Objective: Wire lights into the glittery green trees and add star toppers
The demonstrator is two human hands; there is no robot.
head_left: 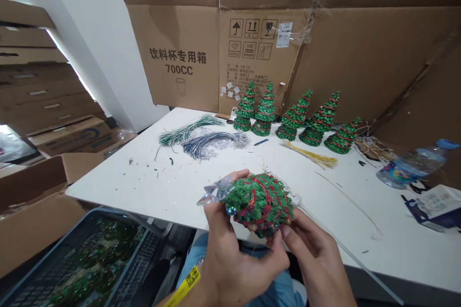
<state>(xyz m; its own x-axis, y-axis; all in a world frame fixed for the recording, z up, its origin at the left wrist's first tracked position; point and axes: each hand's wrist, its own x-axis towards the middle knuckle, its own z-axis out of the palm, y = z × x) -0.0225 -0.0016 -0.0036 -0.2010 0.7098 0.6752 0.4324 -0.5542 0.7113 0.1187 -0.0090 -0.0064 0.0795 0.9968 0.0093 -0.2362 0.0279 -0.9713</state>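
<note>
Tilted on its side above the table's front edge is a small green Christmas tree (264,201) with red garland and little ornaments. Its clear star-shaped topper (212,194) points left. My left hand (234,249) is wrapped round the tree near the top, thumb along its lower side. At the base, the fingers of my right hand (313,249) close against the tree; part of them is hidden behind it. A thin white cord or strip (345,247) runs from near the tree to the lower right.
Several green trees (264,110) stand at the back. Green (187,127), blue (205,144) and yellow (309,153) wire bundles lie on the white table (118,177). A bottle (414,165) and small box (434,206) sit right; a crate (25,273) holds more trees lower left.
</note>
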